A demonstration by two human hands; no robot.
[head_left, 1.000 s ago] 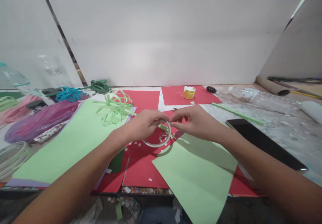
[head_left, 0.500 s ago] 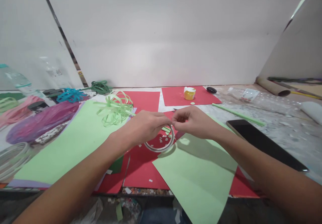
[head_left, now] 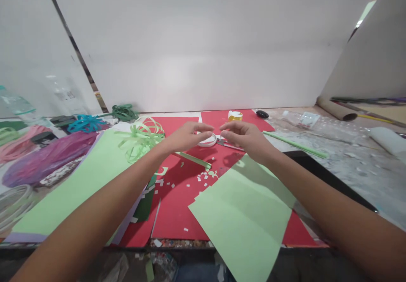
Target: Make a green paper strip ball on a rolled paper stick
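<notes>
Left hand (head_left: 189, 137): hovers over red paper (head_left: 180, 216), with fingers parted from thumb, gripping nothing visible.
Right hand (head_left: 245, 137): faces the left one, with thumb and fingers likewise apart, gripping nothing visible.
White ring (head_left: 207, 144): lies flat between and just beyond the hands; hard to tell whether touching the left thumb.
Bladed tool (head_left: 227, 145): lies just right of the ring, near the right thumb.
Green strip (head_left: 195, 160): rests on red paper, near a pale green sheet (head_left: 244, 214).

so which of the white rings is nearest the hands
The single ring in the middle, by the left hand; the other white rings are grouped at the far left edge.
</notes>
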